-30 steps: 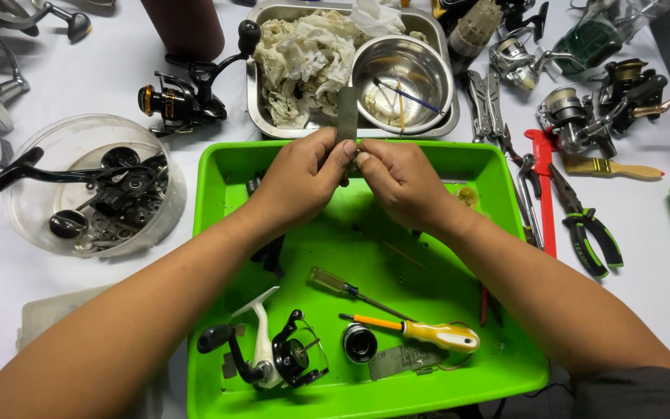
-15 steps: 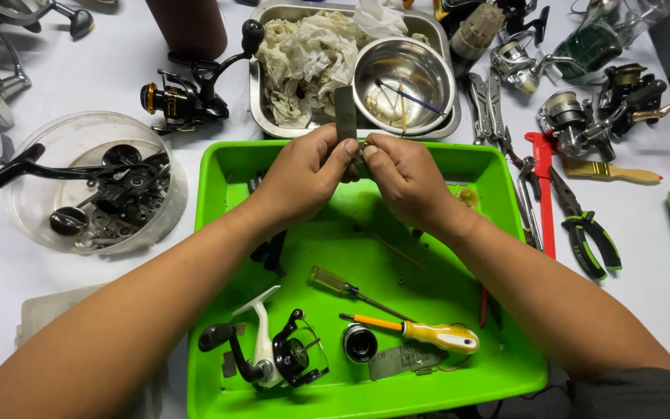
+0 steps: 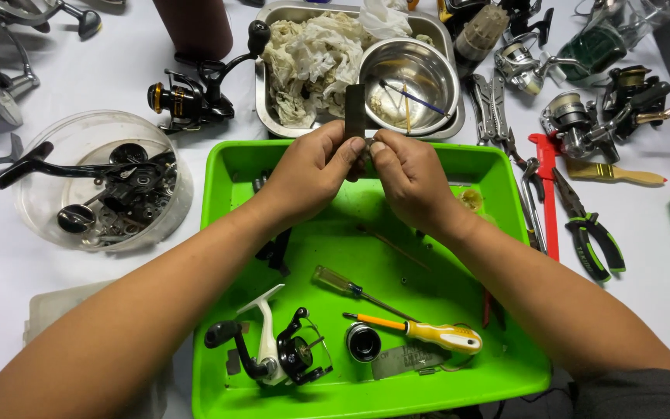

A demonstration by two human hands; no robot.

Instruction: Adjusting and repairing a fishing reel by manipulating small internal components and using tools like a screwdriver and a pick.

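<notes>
Both my hands meet over the far edge of a bright green tray (image 3: pixel 505 365). My left hand (image 3: pixel 312 171) and my right hand (image 3: pixel 405 174) together grip a small dark reel part (image 3: pixel 355 112) that sticks up between the fingertips. In the tray lie a white and black spinning reel body (image 3: pixel 273 353), a clear-handled screwdriver (image 3: pixel 350 289), a yellow-handled screwdriver (image 3: pixel 420 332) and a small round spool (image 3: pixel 364 341).
A metal tray (image 3: pixel 273 116) holds crumpled rags (image 3: pixel 312 54) and a steel bowl (image 3: pixel 409 77). At left, a clear round tub (image 3: pixel 48 225) contains reel pieces. A black reel (image 3: pixel 195 89) stands behind. Pliers (image 3: pixel 587 225), a red tool (image 3: pixel 548 186), a brush (image 3: pixel 614 174) and several reels lie right.
Hands have stayed almost still at the tray's far edge; the dark part between the fingers is turned slightly and stands a little more upright.
</notes>
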